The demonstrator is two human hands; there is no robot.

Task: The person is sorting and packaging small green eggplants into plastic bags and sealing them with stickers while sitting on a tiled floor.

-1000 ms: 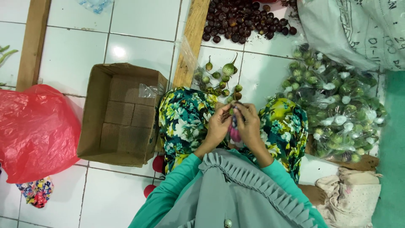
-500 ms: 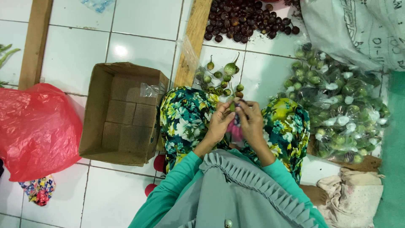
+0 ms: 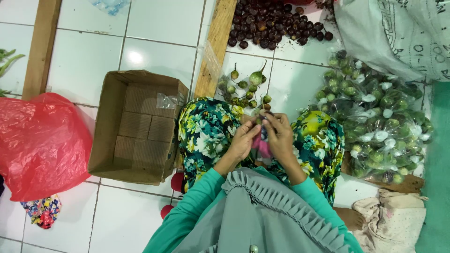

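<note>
Person seated on tiled floor (image 3: 154,47), seen from above. Left hand (image 3: 243,140) and right hand (image 3: 280,136) meet over lap, fingertips pinched together on small green fruit (image 3: 259,120), possibly more than one. Loose green fruits (image 3: 243,86) just beyond knees; open cardboard box (image 3: 136,126) at left.

I note teal long sleeves (image 3: 187,206) reaching the wrists, a grey pleated headscarf (image 3: 262,215) draped over the chest, and floral trousers (image 3: 206,131) in dark green, yellow and white. Both hands bare; one bare foot (image 3: 349,218) visible.
</note>
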